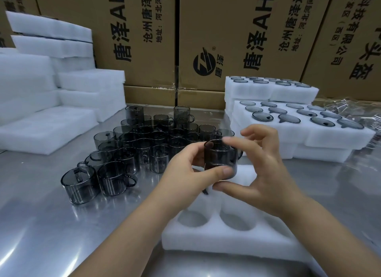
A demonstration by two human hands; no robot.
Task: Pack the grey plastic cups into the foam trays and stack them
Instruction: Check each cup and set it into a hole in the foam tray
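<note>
A wall of brown cardboard boxes (pixel 226 39) with black printed characters closes the back. In front of them lies a shiny steel bench (pixel 41 215).

On its left side, plain white foam blocks (pixel 41 80) are piled in uneven steps. On the right side stand two stacks of filled foam trays: the taller stack (pixel 257 91) is against the boxes and the lower stack (pixel 329 140) is just in front of it. In both, only the grey round rims of the cups show in the top layer.

Nearest to the person lies an empty foam tray (pixel 216 241). Two of its round pockets are visible and nothing is in them.

Between the foam blocks and the filled trays stands a crowd of loose grey cups (pixel 144 144), transparent, with handles, close together and mostly upright.

Both hands meet over the far end of the empty tray. The left hand (pixel 185 173) has its grip on the held cup (pixel 220 159): the thumb presses low on the near wall and the fingers are behind the rim. The right hand (pixel 266 173) takes the same cup in a pinching grip, forefinger on the rim and thumb just beneath the base, with the other fingers raised and curled. This cup is upright, in the air, and not in any pocket.
</note>
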